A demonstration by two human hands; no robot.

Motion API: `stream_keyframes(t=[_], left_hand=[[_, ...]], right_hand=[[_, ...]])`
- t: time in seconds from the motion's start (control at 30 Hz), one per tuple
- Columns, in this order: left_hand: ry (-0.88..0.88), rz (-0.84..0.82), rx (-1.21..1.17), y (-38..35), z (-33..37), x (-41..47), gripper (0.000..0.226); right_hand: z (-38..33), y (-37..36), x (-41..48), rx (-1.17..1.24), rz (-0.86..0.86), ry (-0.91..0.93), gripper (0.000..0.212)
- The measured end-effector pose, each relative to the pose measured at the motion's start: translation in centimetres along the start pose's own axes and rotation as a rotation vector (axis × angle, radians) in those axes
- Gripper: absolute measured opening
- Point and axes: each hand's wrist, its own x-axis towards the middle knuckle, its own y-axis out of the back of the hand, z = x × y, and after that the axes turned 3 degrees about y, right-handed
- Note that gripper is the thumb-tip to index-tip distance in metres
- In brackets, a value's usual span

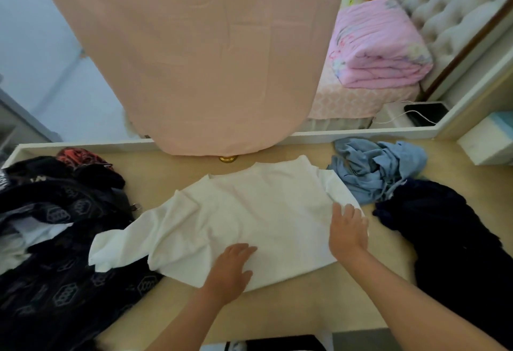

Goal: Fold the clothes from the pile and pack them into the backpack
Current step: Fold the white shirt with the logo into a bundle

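Observation:
A white T-shirt lies spread flat on the light wooden table, one sleeve sticking out to the left. My left hand presses flat on its near hem with straight fingers. My right hand rests flat on the shirt's right edge, fingers straight. A black backpack with a grey hexagon pattern lies open at the left, something white showing inside it. A crumpled light blue garment and a dark navy garment lie at the right.
A pink cloth hangs over a mirror behind the table. In the mirror I see a folded pink blanket on a bed. A red patterned item sits at the back left. A white box stands at the far right.

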Motion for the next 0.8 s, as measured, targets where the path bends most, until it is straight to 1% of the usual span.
stream_keyframes(t=[0.03,0.1,0.17,0.2,0.27,0.37,0.5,0.53,0.6,0.67,0.73,0.77,0.8], left_hand=[[0.018,0.091,-0.04,-0.1,-0.3,-0.8,0.053],[0.109,0.306,-0.108,0.2,-1.4,-2.5,0.047],[0.271,0.533,-0.143,1.1,-3.2,-4.2,0.046],[0.352,0.629,-0.163,1.6,-4.1,-5.1,0.047],[0.495,0.73,-0.236,2.6,-6.1,-6.5,0.046],[0.606,0.742,-0.309,3.5,-8.2,-7.7,0.048],[0.654,0.598,-0.363,3.1,-8.5,-7.7,0.055],[0.664,0.555,-0.4,2.8,-8.3,-7.5,0.053],[0.593,0.516,-0.434,2.2,-7.9,-7.0,0.036],[0.443,0.535,-0.492,1.8,-7.5,-6.6,0.02],[0.319,0.574,-0.589,1.9,-6.7,-6.6,0.011],[0.288,0.588,-0.638,2.3,-6.3,-6.8,0.008],[0.291,0.593,-0.675,2.6,-5.8,-6.9,0.012]], right_hand=[[-1.4,-0.1,-0.8,0.037,-0.013,0.104,0.068],[-4.9,-0.1,-2.3,0.227,-0.066,0.373,0.066],[-8.8,0.2,-3.9,0.362,-0.201,0.614,0.064],[-10.4,0.2,-4.6,0.371,-0.274,0.681,0.065],[-12.3,-0.2,-5.4,0.313,-0.374,0.712,0.068],[-12.1,-0.8,-5.2,0.237,-0.397,0.668,0.068],[-9.4,-0.5,-3.9,0.208,-0.413,0.59,0.067],[-8.8,-0.3,-3.6,0.217,-0.406,0.555,0.065],[-8.2,0.1,-3.4,0.221,-0.384,0.496,0.058],[-8.2,0.5,-3.5,0.166,-0.36,0.497,0.057],[-9.0,1.0,-4.2,0.167,-0.326,0.56,0.064],[-9.5,1.1,-4.7,0.204,-0.309,0.603,0.067],[-10.1,1.1,-5.2,0.25,-0.303,0.645,0.07]])
